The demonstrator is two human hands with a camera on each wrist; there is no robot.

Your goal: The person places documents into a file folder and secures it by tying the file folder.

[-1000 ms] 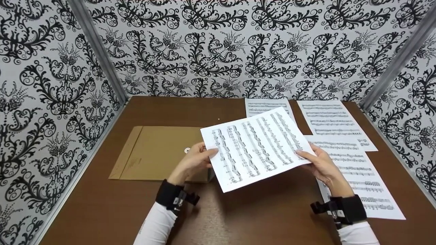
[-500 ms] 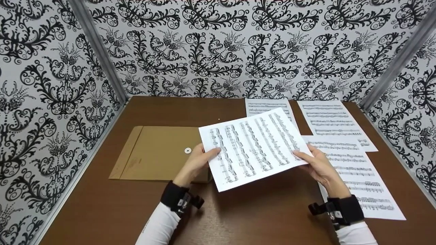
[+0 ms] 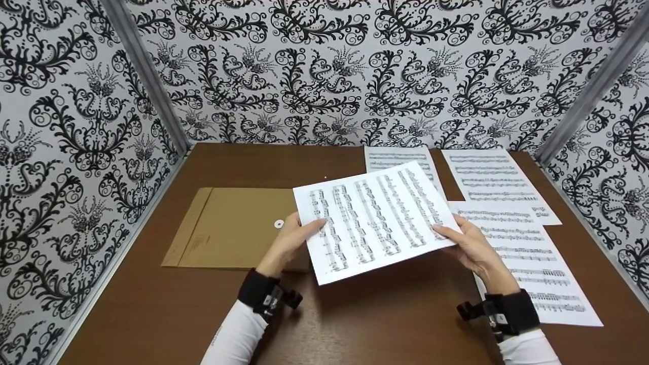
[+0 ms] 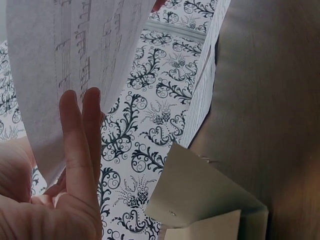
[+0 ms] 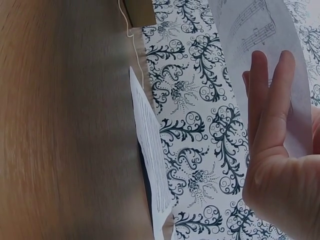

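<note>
Sheet music (image 3: pixel 372 218) is held up over the brown table (image 3: pixel 355 329), tilted, with its printed side showing. The left hand (image 3: pixel 289 241) pinches one side of it, and the right hand (image 3: pixel 476 251) pinches the other. Near the left hand lies a tan envelope (image 3: pixel 238 228). Three more music pages (image 3: pixel 532 263) lie toward the right.

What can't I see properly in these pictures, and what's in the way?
Head view: part of the brown envelope's right end, behind the left hand and held sheet.
Head view: the lower part of the back music sheet, behind the held sheet.
Head view: the stamp, too small to read.
Left wrist view: the brown envelope, cut off by the bottom edge.
</note>
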